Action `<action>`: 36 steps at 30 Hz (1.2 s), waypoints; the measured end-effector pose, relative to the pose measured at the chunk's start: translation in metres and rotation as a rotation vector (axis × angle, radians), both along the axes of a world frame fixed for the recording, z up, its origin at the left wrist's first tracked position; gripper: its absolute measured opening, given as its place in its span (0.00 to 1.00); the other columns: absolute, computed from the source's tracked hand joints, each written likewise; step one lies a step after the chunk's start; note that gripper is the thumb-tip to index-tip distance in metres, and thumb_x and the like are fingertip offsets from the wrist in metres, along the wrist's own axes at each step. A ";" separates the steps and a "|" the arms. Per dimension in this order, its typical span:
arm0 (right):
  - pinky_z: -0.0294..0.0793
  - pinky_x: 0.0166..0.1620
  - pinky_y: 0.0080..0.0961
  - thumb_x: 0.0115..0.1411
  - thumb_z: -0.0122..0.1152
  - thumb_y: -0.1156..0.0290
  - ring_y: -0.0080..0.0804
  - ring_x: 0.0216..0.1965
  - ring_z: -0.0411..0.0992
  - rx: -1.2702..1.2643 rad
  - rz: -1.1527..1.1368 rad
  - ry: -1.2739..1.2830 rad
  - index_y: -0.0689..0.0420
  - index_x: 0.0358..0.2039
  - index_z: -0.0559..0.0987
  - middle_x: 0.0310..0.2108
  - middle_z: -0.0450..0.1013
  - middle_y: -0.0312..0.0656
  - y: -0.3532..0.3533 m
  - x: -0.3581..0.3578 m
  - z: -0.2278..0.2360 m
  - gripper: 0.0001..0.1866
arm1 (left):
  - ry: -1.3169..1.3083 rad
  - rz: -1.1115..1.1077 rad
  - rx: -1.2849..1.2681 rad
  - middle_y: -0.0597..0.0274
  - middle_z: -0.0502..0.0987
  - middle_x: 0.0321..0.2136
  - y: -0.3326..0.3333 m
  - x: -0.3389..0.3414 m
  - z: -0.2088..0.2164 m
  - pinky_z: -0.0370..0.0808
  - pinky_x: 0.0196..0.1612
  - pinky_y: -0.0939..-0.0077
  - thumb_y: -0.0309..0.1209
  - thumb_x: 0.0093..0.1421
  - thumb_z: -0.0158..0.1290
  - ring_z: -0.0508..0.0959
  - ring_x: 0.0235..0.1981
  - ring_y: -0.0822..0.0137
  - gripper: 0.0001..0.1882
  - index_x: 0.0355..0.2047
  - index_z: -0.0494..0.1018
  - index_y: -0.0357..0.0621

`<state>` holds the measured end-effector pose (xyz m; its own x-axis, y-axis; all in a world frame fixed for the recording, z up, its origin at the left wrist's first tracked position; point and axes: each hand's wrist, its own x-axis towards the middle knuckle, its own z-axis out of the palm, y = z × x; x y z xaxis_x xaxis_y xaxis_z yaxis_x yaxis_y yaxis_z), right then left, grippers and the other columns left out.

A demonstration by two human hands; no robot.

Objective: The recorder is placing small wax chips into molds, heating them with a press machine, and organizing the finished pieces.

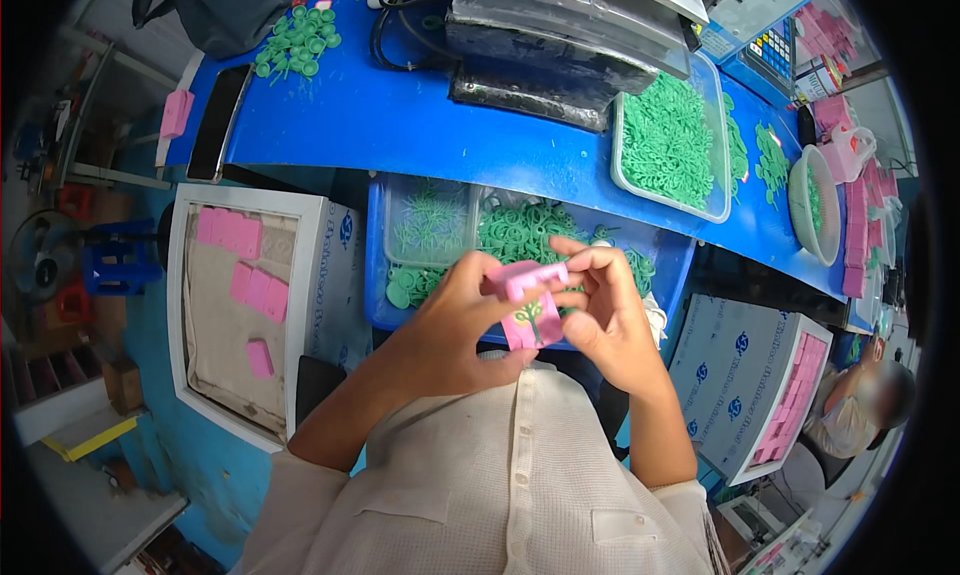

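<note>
A pink rubber mould (pixel 545 333) is spread apart in front of my chest, with a green tree-shaped piece (pixel 527 318) on its lower face. My left hand (pixel 462 323) grips it from the left, thumb along the bottom edge and fingers between its two parts. At the right side, my right hand (pixel 612 310) has curled fingers against the raised upper part and its thumb close by the edge. Part of the mould is hidden by my fingers. Just beyond my hands, a blue tray (pixel 376 293) holds many green pieces (pixel 520 225).
The blue table (pixel 400 135) carries a dark machine (pixel 540 50), a clear bin (pixel 722 200) of green rings, a phone (pixel 220 125) and a green pile (pixel 298 43). White-framed boxes with pink moulds flank me, left (pixel 310 305) and right (pixel 735 375). Another person (pixel 850 415) sits far right.
</note>
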<state>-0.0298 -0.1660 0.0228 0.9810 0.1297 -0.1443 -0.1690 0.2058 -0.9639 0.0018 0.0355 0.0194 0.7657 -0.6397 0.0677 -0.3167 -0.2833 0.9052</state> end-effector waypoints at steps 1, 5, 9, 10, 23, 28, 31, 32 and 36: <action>0.70 0.44 0.24 0.59 0.65 0.69 0.26 0.37 0.69 -0.001 -0.002 0.002 0.59 0.42 0.63 0.36 0.69 0.39 0.000 -0.003 -0.002 0.19 | 0.002 -0.002 -0.001 0.48 0.65 0.42 0.000 0.000 -0.001 0.69 0.49 0.63 0.32 0.49 0.63 0.69 0.45 0.51 0.26 0.50 0.73 0.43; 0.68 0.41 0.17 0.65 0.52 0.80 0.18 0.39 0.67 0.159 0.083 0.138 0.58 0.43 0.62 0.38 0.67 0.36 0.005 -0.017 -0.016 0.11 | -0.068 0.060 0.097 0.52 0.64 0.38 0.000 -0.007 -0.002 0.69 0.43 0.65 0.40 0.48 0.65 0.69 0.38 0.55 0.31 0.53 0.72 0.45; 0.64 0.37 0.14 0.65 0.51 0.81 0.15 0.35 0.64 0.056 0.075 0.115 0.57 0.41 0.64 0.36 0.66 0.34 0.009 -0.020 -0.010 0.08 | 0.002 0.051 0.234 0.53 0.65 0.36 0.003 -0.009 0.008 0.70 0.41 0.65 0.48 0.47 0.66 0.70 0.37 0.55 0.36 0.54 0.71 0.45; 0.64 0.37 0.14 0.65 0.52 0.81 0.15 0.35 0.64 0.041 0.075 0.127 0.58 0.41 0.64 0.36 0.66 0.34 0.008 -0.019 -0.008 0.08 | 0.002 0.056 0.235 0.53 0.65 0.36 0.002 -0.011 0.007 0.70 0.41 0.65 0.48 0.47 0.66 0.70 0.37 0.55 0.36 0.54 0.71 0.45; 0.73 0.41 0.36 0.52 0.67 0.77 0.42 0.39 0.72 -0.785 0.203 -0.542 0.62 0.40 0.71 0.45 0.72 0.51 0.010 -0.010 0.016 0.16 | -0.132 0.276 0.225 0.50 0.72 0.30 0.006 -0.023 -0.010 0.71 0.36 0.62 0.41 0.43 0.67 0.73 0.30 0.52 0.36 0.54 0.69 0.49; 0.72 0.42 0.38 0.49 0.67 0.78 0.49 0.39 0.71 -0.943 0.115 -0.692 0.62 0.35 0.72 0.43 0.71 0.52 0.020 -0.009 0.012 0.14 | -0.207 0.351 0.202 0.52 0.71 0.29 0.006 -0.025 -0.017 0.69 0.36 0.62 0.37 0.42 0.67 0.72 0.30 0.52 0.36 0.54 0.69 0.50; 0.72 0.43 0.39 0.49 0.68 0.78 0.50 0.41 0.69 -0.975 0.095 -0.685 0.62 0.33 0.73 0.43 0.70 0.53 0.024 -0.009 0.010 0.13 | -0.245 0.348 0.208 0.53 0.71 0.30 0.008 -0.024 -0.018 0.68 0.37 0.62 0.33 0.43 0.65 0.72 0.32 0.54 0.34 0.53 0.70 0.48; 0.71 0.44 0.40 0.49 0.67 0.78 0.51 0.42 0.69 -0.968 0.089 -0.662 0.62 0.33 0.73 0.44 0.70 0.53 0.026 -0.010 0.009 0.12 | -0.292 0.353 0.207 0.53 0.71 0.31 0.007 -0.024 -0.018 0.67 0.37 0.63 0.31 0.44 0.64 0.72 0.32 0.55 0.32 0.53 0.70 0.47; 0.70 0.47 0.42 0.49 0.65 0.80 0.52 0.44 0.68 -0.939 0.089 -0.594 0.63 0.31 0.72 0.44 0.69 0.53 0.028 -0.011 0.009 0.10 | -0.432 0.344 0.241 0.56 0.71 0.31 0.008 -0.019 -0.013 0.65 0.35 0.64 0.27 0.45 0.61 0.72 0.32 0.58 0.30 0.52 0.70 0.45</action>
<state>-0.0403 -0.1385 0.0322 0.9193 0.2890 0.2670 0.3929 -0.6371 -0.6632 -0.0176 0.0434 0.0066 0.8669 -0.3959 0.3030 -0.4954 -0.6162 0.6123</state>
